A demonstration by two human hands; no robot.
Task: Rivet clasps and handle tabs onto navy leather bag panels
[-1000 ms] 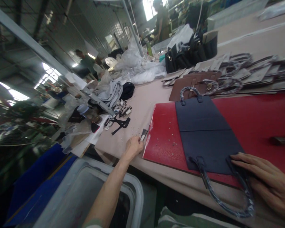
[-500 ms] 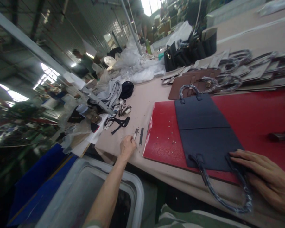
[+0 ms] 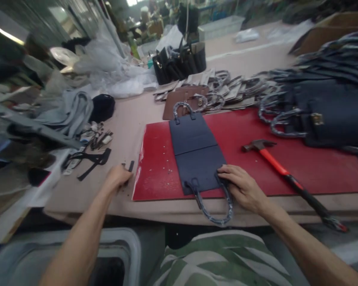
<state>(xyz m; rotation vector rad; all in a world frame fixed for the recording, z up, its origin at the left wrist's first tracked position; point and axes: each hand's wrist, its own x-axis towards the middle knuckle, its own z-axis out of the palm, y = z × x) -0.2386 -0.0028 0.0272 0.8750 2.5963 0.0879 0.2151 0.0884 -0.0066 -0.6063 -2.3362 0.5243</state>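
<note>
— Status of navy bag panel (image 3: 197,153)?

— Near handle (image 3: 215,210) is seen attached and hung over the table edge. Right hand (image 3: 241,186) is laid flat on the panel's near end, fingers apart, nothing clasped. Left hand (image 3: 117,178) is curled beside a small dark strip (image 3: 131,166), just off the red board (image 3: 286,159); a grip cannot be confirmed. Panel is judged handled at both ends, sides not yet joined.

— Orientation?

— Panel is laid open and flat on the board. Long axis is run from near edge outward, leaning slightly left. Hammer (image 3: 282,169) is lying untouched to the right. Far handle (image 3: 183,109) is pointed at a brown panel (image 3: 179,101).
</note>
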